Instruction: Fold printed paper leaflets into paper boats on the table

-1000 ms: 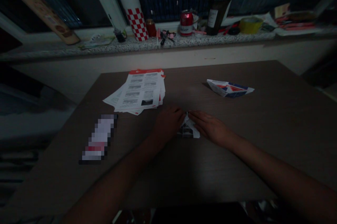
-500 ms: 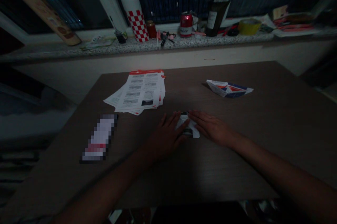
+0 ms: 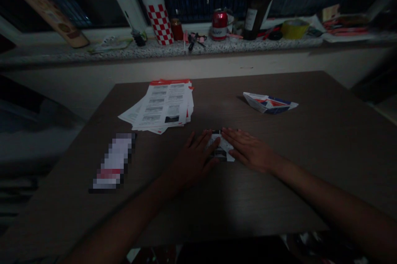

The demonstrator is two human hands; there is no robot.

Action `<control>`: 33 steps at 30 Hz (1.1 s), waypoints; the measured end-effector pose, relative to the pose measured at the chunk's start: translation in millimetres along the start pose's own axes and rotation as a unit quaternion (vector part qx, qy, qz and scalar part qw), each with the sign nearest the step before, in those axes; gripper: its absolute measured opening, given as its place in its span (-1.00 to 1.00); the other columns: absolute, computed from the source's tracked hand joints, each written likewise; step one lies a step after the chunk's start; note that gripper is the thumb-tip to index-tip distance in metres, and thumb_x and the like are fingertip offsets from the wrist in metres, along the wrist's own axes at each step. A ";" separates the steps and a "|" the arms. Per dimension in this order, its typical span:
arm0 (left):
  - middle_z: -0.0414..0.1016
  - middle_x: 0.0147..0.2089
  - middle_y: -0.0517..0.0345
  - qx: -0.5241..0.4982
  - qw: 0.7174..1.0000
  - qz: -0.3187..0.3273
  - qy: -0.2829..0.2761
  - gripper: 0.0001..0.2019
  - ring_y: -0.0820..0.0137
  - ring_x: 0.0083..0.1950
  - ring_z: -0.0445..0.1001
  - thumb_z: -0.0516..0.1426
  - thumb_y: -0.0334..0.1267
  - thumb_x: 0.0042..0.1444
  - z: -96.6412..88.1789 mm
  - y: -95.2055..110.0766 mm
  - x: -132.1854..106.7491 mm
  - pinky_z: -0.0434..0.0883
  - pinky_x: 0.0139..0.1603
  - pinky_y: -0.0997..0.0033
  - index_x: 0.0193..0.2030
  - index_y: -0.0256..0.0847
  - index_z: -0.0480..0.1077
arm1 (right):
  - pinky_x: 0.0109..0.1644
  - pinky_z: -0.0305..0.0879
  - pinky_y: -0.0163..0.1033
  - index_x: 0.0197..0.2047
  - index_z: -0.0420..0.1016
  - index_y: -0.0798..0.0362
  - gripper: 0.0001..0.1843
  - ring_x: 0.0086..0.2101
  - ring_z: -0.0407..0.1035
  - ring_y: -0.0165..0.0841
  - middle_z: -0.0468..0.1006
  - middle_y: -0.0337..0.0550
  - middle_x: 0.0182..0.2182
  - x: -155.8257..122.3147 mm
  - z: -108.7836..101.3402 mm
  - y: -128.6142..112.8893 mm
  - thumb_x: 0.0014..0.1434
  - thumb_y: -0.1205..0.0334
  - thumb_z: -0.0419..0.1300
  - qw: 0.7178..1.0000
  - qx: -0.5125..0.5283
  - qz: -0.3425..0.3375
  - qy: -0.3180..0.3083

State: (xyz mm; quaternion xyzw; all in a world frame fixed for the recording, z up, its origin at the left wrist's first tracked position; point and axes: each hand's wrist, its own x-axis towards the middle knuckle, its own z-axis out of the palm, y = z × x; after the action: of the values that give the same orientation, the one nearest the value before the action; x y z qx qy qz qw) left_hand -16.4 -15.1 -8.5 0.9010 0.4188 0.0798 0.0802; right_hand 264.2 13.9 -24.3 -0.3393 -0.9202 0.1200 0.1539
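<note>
A small folded piece of printed paper (image 3: 222, 150) lies on the dark wooden table (image 3: 279, 189), near its middle. My left hand (image 3: 192, 159) rests flat on the paper's left side with its fingers spread. Pressing on the right side is my right hand (image 3: 249, 151), its fingers stretched out flat. Most of the paper is hidden under the two hands. A finished folded paper boat (image 3: 269, 103) sits farther back on the right, apart from both hands.
A stack of printed leaflets (image 3: 163, 106) lies at the back left. A blurred flat object (image 3: 112, 162) lies at the left. On the stone sill behind stand a checked bottle (image 3: 156, 5), a red can (image 3: 219, 25), a dark bottle (image 3: 254, 13) and a tape roll (image 3: 294, 29).
A second ago the paper stood up as a peak between my fingertips. Now it is pressed flat, and my left hand has opened and spread over it.
</note>
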 end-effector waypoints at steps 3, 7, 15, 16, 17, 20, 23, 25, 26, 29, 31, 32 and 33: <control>-0.03 0.66 -0.10 0.002 1.000 -0.009 0.005 -0.42 0.02 0.66 -0.03 -0.02 0.02 0.53 -0.9 0.3 1.1 -0.08 0.58 -0.33 0.61 0.03 0.06 | 0.57 0.03 0.18 0.64 -0.13 -0.15 -0.30 0.49 0.05 -0.16 0.06 -0.05 0.56 0.2 -1.3 -1.6 0.57 0.05 0.01 1.000 -0.001 0.008 0.007; -0.01 0.65 -0.10 0.008 1.000 -0.005 0.022 -0.43 0.03 0.65 0.01 -0.02 0.02 0.54 -0.2 -1.9 2.6 -0.02 0.56 -0.33 0.61 0.06 0.05 | 0.56 0.03 0.18 0.63 -0.08 -0.17 -0.31 0.50 0.02 -0.16 0.03 -0.08 0.56 -0.2 -2.1 1.0 0.56 0.06 0.02 1.000 0.001 -0.008 0.005; 0.01 0.65 -0.07 0.033 0.999 0.025 0.010 -0.46 0.08 0.65 0.00 -0.09 0.08 0.55 -0.5 -12.6 2.3 0.00 0.57 -0.31 0.56 0.04 0.17 | 0.56 0.05 0.21 0.64 -0.17 -0.22 -0.30 0.50 0.01 -0.13 0.01 -0.13 0.57 -0.3 0.6 5.3 0.57 0.04 0.00 1.000 -0.015 -0.011 -0.003; 0.01 0.65 -0.06 0.033 0.999 0.026 0.010 -0.47 0.08 0.65 0.01 -0.09 0.07 0.55 -0.4 -14.2 2.1 0.01 0.57 -0.31 0.56 0.06 0.17 | 0.56 0.04 0.22 0.64 -0.17 -0.22 -0.30 0.50 0.02 -0.13 0.02 -0.12 0.57 -0.1 0.7 4.7 0.57 0.04 0.00 1.000 -0.015 -0.010 -0.001; 0.03 0.65 -0.05 0.031 0.999 0.026 0.012 -0.48 0.09 0.65 0.02 -0.09 0.06 0.56 -0.3 -15.6 2.0 0.03 0.57 -0.29 0.55 0.07 0.18 | 0.56 0.04 0.22 0.64 -0.16 -0.21 -0.30 0.50 0.02 -0.13 0.03 -0.11 0.57 0.2 0.6 4.0 0.57 0.04 -0.01 1.000 -0.015 -0.007 0.000; 0.10 0.62 0.00 0.027 0.999 0.031 0.027 -0.52 0.10 0.61 0.10 -0.08 -0.01 0.56 -0.8 -17.9 2.9 0.08 0.56 -0.25 0.53 0.10 0.22 | 0.54 0.08 0.23 0.64 -0.10 -0.18 -0.32 0.49 0.05 -0.11 0.07 -0.09 0.56 1.2 -0.6 1.6 0.57 0.02 -0.01 1.000 -0.015 0.003 0.000; 0.20 0.57 0.01 0.025 0.998 0.026 0.042 -0.54 0.06 0.52 0.25 -0.04 -0.06 0.55 -3.3 -15.2 5.2 0.21 0.49 -0.21 0.52 0.15 0.25 | 0.54 0.10 0.23 0.64 -0.08 -0.14 -0.31 0.50 0.04 -0.10 0.07 -0.05 0.56 2.2 -2.0 0.1 0.56 0.00 0.00 1.000 -0.008 0.019 0.011; 0.26 0.52 -0.02 0.021 0.999 0.015 0.044 -0.54 0.04 0.42 0.36 -0.01 -0.06 0.53 -5.3 -11.2 6.7 0.32 0.40 -0.18 0.51 0.15 0.27 | 0.53 0.11 0.23 0.63 -0.06 -0.10 -0.32 0.50 0.04 -0.09 0.08 -0.01 0.56 3.3 -2.6 0.0 0.57 0.00 -0.01 0.999 -0.003 0.029 0.019; 0.28 0.50 -0.03 0.019 0.999 0.012 0.045 -0.53 0.03 0.38 0.38 0.01 -0.06 0.52 -6.2 -9.2 7.3 0.35 0.37 -0.17 0.51 0.14 0.28 | 0.53 0.12 0.22 0.63 -0.03 -0.08 -0.33 0.50 0.05 -0.09 0.10 0.01 0.55 4.1 -2.9 0.2 0.57 0.00 -0.01 0.999 -0.001 0.031 0.021; 0.26 0.51 -0.02 0.008 0.999 0.010 0.047 -0.53 0.03 0.37 0.37 0.04 -0.08 0.50 -6.7 -5.2 7.6 0.38 0.35 -0.14 0.50 0.11 0.30 | 0.50 0.18 0.22 0.59 0.12 -0.06 -0.40 0.47 0.13 -0.07 0.20 0.01 0.52 7.2 -4.3 2.3 0.57 0.03 -0.03 0.999 -0.004 0.033 0.021; 0.26 0.52 0.02 0.004 0.999 0.014 0.047 -0.53 0.05 0.41 0.34 0.05 -0.11 0.50 -5.5 -5.1 7.0 0.37 0.37 -0.11 0.50 0.11 0.29 | 0.50 0.19 0.23 0.56 0.20 -0.08 -0.43 0.45 0.18 -0.08 0.27 -0.02 0.49 9.3 -5.4 4.4 0.57 0.03 -0.03 0.999 -0.003 0.038 0.023; 0.27 0.52 0.04 0.004 0.999 0.017 0.045 -0.52 0.06 0.42 0.33 0.05 -0.11 0.50 -4.7 -5.6 6.7 0.36 0.38 -0.11 0.51 0.11 0.28 | 0.50 0.18 0.24 0.55 0.21 -0.10 -0.44 0.44 0.20 -0.09 0.29 -0.04 0.48 10.0 -5.9 5.4 0.57 0.02 -0.02 0.999 -0.001 0.043 0.024; 0.27 0.53 0.07 0.007 0.999 0.020 0.042 -0.52 0.06 0.44 0.32 0.06 -0.11 0.50 -4.1 -6.3 6.3 0.35 0.38 -0.11 0.51 0.12 0.26 | 0.51 0.17 0.24 0.55 0.22 -0.11 -0.44 0.43 0.21 -0.09 0.31 -0.06 0.47 10.5 -6.1 6.3 0.57 0.01 -0.01 0.998 0.002 0.048 0.027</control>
State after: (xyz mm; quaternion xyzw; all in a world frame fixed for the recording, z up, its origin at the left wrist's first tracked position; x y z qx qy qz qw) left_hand -17.9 -6.0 -5.4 0.9057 0.4039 0.1166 0.0547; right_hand 262.5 26.2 -18.6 -0.3858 -0.8982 0.1196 0.1733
